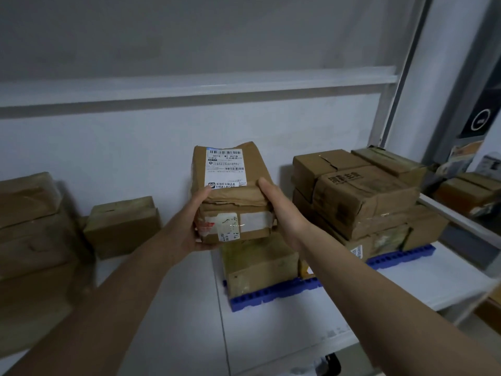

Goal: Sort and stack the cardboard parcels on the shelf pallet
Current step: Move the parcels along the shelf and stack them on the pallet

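Your left hand (pixel 193 226) and right hand (pixel 282 210) clamp a labelled parcel (pixel 230 191) mid-frame, fingers wrapped round its sides; label (pixel 225 167) reads "501E M1 A21B".

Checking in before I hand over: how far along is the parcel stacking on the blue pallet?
Done: a stack of parcels already sits on the right of the blue pallet. In hand: the left hand and right hand hold a labelled parcel in their grip above a low parcel at the pallet's front. Left: the loose parcel and the pile at far left are off the pallet.
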### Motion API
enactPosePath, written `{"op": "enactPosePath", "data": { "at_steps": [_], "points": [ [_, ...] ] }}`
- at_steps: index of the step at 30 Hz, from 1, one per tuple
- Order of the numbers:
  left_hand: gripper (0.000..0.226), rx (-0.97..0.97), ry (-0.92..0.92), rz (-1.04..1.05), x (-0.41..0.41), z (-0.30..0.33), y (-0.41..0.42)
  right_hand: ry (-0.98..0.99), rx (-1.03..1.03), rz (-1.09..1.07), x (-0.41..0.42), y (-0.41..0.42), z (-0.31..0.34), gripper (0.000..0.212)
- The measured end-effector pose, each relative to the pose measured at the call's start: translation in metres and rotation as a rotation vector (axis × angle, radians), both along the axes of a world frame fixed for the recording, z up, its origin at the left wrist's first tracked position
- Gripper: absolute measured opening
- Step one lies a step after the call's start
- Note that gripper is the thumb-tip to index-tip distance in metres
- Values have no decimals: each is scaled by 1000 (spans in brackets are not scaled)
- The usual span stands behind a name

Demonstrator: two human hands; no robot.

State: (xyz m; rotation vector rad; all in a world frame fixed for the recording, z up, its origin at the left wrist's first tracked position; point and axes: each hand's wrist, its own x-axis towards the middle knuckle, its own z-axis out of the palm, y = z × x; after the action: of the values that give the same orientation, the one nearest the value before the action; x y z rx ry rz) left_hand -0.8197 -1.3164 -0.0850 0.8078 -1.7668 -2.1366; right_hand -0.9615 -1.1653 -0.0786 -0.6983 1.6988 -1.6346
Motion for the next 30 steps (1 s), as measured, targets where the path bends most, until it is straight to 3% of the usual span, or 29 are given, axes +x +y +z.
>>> {"op": "enactPosePath", "data": {
  "at_steps": [8,12,17,23,30],
  "points": [
    [69,15,-10,115,-47,6,20,-11,-14,55,-56,6,5,60],
    [51,-173,-29,132,-65,29,14,14,-14,-25,-76,-7,19,63],
    [71,-360,-97,113,-92,60,2,105,-44,-141,-98,-30,44,63],
    [45,-269,-82,103,-104,41,-10,50,20,-142,-106,-46,30,61],
    [55,-222,-99,15,-116,-2,-25,-7,124,-169,-112,-50,3,62]
  ]
}}
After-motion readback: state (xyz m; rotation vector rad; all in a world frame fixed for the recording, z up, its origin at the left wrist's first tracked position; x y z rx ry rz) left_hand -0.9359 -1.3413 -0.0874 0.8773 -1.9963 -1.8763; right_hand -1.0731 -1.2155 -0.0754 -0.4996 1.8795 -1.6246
